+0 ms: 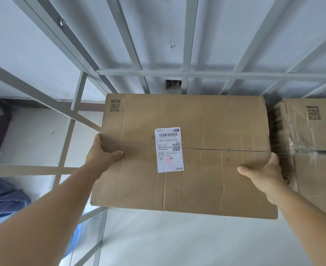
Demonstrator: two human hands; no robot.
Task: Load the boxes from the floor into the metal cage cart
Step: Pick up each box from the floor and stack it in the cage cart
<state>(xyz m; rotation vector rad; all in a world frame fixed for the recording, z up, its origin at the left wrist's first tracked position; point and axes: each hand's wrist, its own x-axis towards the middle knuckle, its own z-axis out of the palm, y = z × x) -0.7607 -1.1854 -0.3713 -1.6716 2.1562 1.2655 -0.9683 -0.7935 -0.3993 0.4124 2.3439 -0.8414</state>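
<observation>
A large brown cardboard box [206,169] with a white shipping label on top fills the middle of the view, inside the grey metal cage cart [177,72]. My left hand [100,152] grips its left edge, thumb lying on the top face. My right hand [264,173] holds the right edge, thumb on top and fingers down the side. The box's far end lies close to the cart's back bars. I cannot tell whether its underside rests on the cart floor. A second cardboard box [315,146], wrapped in clear tape, stands just to its right in the cart.
The cart's pale floor [177,239] lies open below the held box. Diagonal and upright grey bars [70,131] form the left side wall. Outside it on the left is a blue bundle [2,200]. A white wall rises behind the back bars.
</observation>
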